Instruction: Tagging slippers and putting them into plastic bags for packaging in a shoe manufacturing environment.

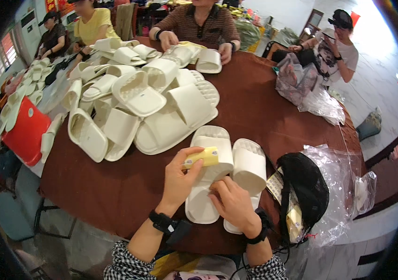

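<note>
My left hand (178, 177) pinches a small yellow sheet of stickers (204, 157) between thumb and fingers, above the strap of a cream slipper (201, 207). Over that slipper's insole, at its right side, my right hand (232, 199) is closed with its fingertips together. Whatever those fingertips hold, if anything, is too small or hidden to make out. A second cream slipper (249, 171) lies alongside to the right, its heel partly covered by my right hand and wrist. Both slippers rest sole down on the brown tablecloth, toes pointing away from me.
A big heap of cream slippers (140, 93) covers the table's left and far side. To my right lie a black mesh bag (304, 184) and clear plastic wrapping (337, 205). Co-workers sit around the table; one across handles a slipper (209, 61). A red bin (26, 133) stands left.
</note>
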The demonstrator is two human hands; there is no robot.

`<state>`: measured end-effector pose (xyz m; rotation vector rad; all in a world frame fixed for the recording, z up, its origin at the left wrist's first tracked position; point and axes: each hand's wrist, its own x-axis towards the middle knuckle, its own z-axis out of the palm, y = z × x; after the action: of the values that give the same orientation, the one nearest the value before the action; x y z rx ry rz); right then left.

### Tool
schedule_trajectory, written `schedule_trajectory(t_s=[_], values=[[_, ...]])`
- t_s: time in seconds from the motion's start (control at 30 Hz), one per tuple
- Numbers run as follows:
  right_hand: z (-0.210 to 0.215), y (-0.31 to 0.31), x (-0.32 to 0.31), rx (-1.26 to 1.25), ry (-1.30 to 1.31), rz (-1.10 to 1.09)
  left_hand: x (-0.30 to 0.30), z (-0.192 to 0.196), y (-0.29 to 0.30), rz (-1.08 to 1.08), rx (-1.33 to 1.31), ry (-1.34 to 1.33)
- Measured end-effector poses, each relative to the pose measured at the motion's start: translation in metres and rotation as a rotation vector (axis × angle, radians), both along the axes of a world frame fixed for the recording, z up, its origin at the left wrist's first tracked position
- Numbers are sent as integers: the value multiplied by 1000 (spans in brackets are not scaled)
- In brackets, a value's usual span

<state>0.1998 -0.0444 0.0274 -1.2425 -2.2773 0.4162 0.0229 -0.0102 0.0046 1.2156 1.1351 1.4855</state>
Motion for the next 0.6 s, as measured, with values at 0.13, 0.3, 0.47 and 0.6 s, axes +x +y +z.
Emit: schedule_trajectory(t_s=[0.13, 0.3, 0.47, 0.6], values=[[-8, 3, -4, 47, -41, 59, -6, 7, -3, -12, -24, -35], [-13, 3, -3, 52, -88, 80, -4, 9, -2, -32, -3, -32], [-15, 3, -1, 71, -43, 111, -5, 7, -2, -14, -10, -24], [-14, 0, 2, 32, 27, 153, -5, 5, -1, -22, -14, -33]])
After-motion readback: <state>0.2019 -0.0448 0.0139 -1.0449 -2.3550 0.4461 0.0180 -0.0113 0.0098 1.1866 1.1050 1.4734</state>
